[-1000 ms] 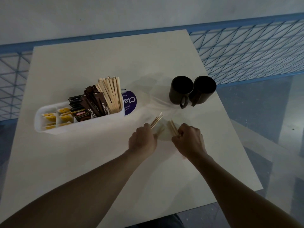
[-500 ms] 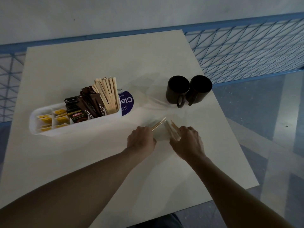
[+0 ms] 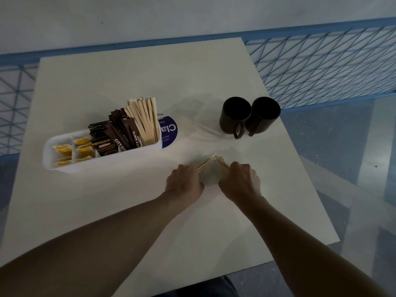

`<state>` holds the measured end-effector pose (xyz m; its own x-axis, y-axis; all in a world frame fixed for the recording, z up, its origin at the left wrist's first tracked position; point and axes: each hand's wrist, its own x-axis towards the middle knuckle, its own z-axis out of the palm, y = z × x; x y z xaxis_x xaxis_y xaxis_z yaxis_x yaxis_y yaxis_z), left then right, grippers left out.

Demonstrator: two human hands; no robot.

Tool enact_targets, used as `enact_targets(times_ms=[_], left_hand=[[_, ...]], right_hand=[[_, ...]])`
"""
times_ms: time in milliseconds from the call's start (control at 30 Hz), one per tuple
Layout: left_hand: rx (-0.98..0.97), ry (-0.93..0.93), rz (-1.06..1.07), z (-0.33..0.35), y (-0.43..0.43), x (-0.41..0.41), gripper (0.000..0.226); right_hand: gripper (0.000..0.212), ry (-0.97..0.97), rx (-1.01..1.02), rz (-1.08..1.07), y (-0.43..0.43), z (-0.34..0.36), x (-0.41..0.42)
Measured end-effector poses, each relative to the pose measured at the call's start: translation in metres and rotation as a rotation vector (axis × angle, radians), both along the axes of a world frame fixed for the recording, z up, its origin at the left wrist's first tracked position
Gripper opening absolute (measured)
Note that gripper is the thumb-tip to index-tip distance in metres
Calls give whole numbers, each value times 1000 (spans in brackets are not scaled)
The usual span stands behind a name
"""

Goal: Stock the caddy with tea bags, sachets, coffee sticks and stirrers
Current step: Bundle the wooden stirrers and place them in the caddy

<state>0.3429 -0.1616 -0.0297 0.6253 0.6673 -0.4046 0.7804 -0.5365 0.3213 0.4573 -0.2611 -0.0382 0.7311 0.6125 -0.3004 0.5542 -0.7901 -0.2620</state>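
Observation:
A white caddy (image 3: 64, 163) lies on the table's left half. It holds yellow tea bags (image 3: 64, 151) at its left end, dark coffee sticks (image 3: 115, 136) in the middle and a bunch of wooden stirrers (image 3: 145, 118) at its right end. In front of it my left hand (image 3: 184, 183) grips a few thin wooden stirrers (image 3: 206, 162) that slant up to the right. My right hand (image 3: 240, 183) grips another few stirrers (image 3: 221, 160) slanting up to the left. The tips of the two bundles meet above the table between my fists.
Two dark mugs (image 3: 249, 116) stand side by side at the table's right, handles toward me. A purple-labelled round thing (image 3: 169, 131) lies behind the caddy's right end. A clear plastic wrapper (image 3: 203, 129) lies left of the mugs. The table's right edge (image 3: 300, 168) drops to the floor.
The two bundles of stirrers have been tilted toward each other until their tips touch. Both hands stayed in about the same spot on the table.

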Motion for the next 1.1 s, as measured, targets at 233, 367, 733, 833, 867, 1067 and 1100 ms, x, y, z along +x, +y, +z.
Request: enact_targets(times_ms=[233,367,733,833,867,1067,1100], left_hand=[[63,-16,-81,2,1,-4,23],[76,-23,-118,1,2,-6,24],[-233,-59,130,4,19,-5,29],[-339,-73,211,9,22,-4,32],[-375,-73,229,10,22,-4,30],[-533,-123,307,7,20,-6,29],[-538,-122,315,7,18,-6,29]], right_hand=[[10,-53,-15,29,-1,-3,1],[12,-81,7,54,-4,-5,0],[17,73,139,-114,-14,-1,10],[17,143,201,-154,-15,0,14],[17,168,214,-166,-15,0,14],[23,217,157,-182,-13,3,8],[23,200,139,-172,-14,2,6]])
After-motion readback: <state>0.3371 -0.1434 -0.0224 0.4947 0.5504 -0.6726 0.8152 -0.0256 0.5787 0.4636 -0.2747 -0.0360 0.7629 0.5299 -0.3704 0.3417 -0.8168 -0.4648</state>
